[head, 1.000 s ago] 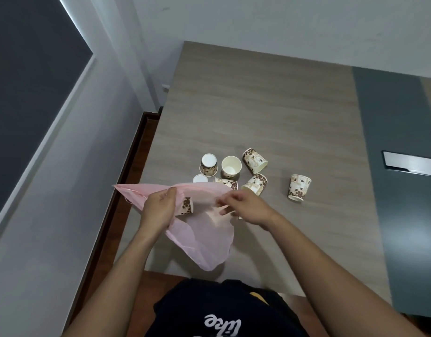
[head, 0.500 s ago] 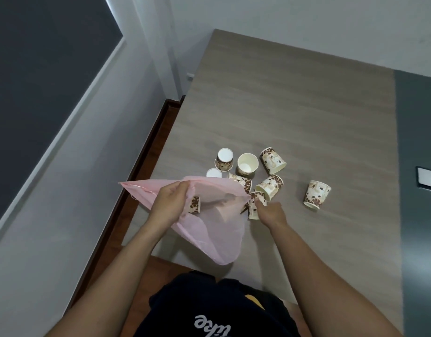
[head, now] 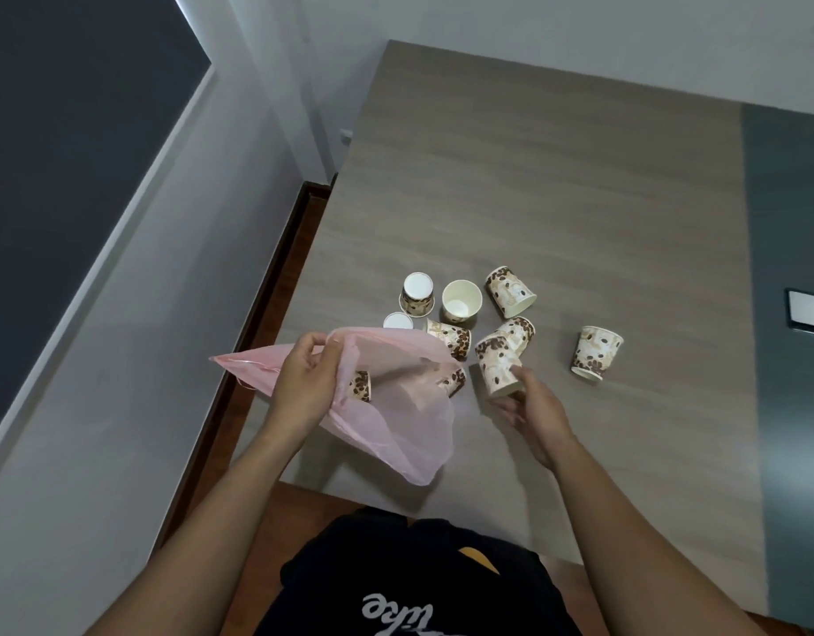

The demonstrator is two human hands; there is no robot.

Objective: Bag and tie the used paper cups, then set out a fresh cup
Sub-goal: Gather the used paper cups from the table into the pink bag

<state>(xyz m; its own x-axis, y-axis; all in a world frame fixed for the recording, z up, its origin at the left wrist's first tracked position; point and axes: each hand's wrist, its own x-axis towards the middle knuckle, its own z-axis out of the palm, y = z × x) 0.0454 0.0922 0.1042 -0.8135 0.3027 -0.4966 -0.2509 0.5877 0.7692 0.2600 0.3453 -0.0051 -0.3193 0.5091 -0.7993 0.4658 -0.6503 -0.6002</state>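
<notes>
My left hand (head: 304, 383) grips the rim of a thin pink plastic bag (head: 395, 420) and holds its mouth up over the table's near left corner. My right hand (head: 531, 406) holds a coffee-bean-patterned paper cup (head: 496, 364) just right of the bag's mouth. Several more such cups lie or stand on the wood-grain table (head: 556, 185): one upside down (head: 416, 293), one upright and empty (head: 461, 301), one on its side (head: 509, 292), one apart at the right (head: 595, 353). Two cups show behind the bag's film (head: 361, 386).
The table's left edge runs beside a dark brown floor strip (head: 262, 323) and a grey wall. A dark grey band (head: 790, 268) with a metal plate (head: 808, 312) lies along the table's right side. My dark shirt fills the bottom of the view.
My right hand let go of the bag's rim, reached to the cups on the right and picked one up. My left hand kept hold of the bag.
</notes>
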